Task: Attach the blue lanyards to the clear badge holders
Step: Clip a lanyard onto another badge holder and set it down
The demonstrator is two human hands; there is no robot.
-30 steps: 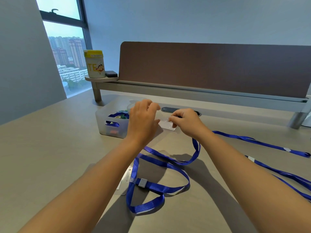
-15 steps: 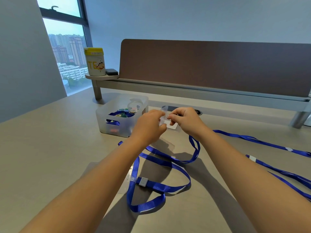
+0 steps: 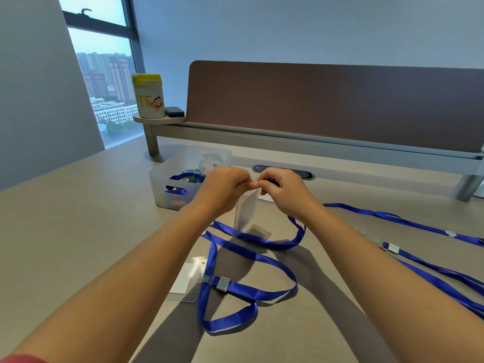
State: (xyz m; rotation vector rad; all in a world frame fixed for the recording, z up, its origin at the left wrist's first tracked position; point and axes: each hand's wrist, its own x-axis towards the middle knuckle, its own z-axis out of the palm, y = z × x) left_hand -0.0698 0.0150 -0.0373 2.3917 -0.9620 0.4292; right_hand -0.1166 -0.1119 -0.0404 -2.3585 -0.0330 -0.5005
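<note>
A clear badge holder (image 3: 247, 213) hangs upright above the table (image 3: 78, 218), pinched at its top edge between the two hands, its lower edge near a blue lanyard (image 3: 293, 238) that loops away beneath the right wrist. The left hand (image 3: 225, 188) closes thumb and finger on the holder's top left corner, and the right hand (image 3: 281, 191) is closed around something dark at the top, probably the lanyard's clip (too hidden by the fingers to be sure), held against the holder's slot. My read is that the clip is being fed through the slot, and the weak point is that thin, slippery plastic: if the left pinch slackens, the holder could swing or drop onto the strap below, and the clip could miss the slot or close on plastic beside it. The strap running under the right forearm could also drag taut and tug the clip off line. Nearer the person lies a second clear holder (image 3: 187, 280) flat on the table, with a lanyard loop (image 3: 235, 292) over it and a grey clasp (image 3: 222, 283) at its edge; a careless elbow could snag that loop. Further lanyards (image 3: 432, 271) trail to the right, and a translucent bin (image 3: 170, 184) of supplies sits just left of the hands.
</note>
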